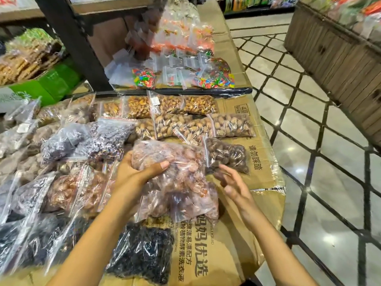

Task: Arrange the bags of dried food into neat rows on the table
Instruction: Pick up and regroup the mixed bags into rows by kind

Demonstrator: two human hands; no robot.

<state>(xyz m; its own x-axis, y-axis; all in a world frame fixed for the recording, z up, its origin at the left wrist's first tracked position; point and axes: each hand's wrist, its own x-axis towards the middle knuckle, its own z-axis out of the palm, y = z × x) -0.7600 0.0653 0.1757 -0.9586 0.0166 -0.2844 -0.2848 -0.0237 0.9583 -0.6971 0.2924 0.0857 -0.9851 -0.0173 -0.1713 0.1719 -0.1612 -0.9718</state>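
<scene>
Placement of one bag looked to be the step in hand. The left hand (140,172) had its grip curled round a bag of pinkish-brown dried fruit (169,157), thumb on top and fingers beneath. The bag was lifted above the cardboard-covered counter (261,182), toward its right side and just left of a single bag of dark brown nuts (226,155). The right hand (233,184) held nothing, its grip loose and fingers spread beside the bag's right end. A similar pinkish bag (191,205) lay under the held one. The next move probably called for laying the held bag flat and square, in line with the rows beyond. By count there were three bags of large tan nuts (181,126) in one row, at least four bags of golden nuts (199,104) in the far row, two purple bags (111,139) at left, and one bag of black fruit (142,252) nearest.
</scene>
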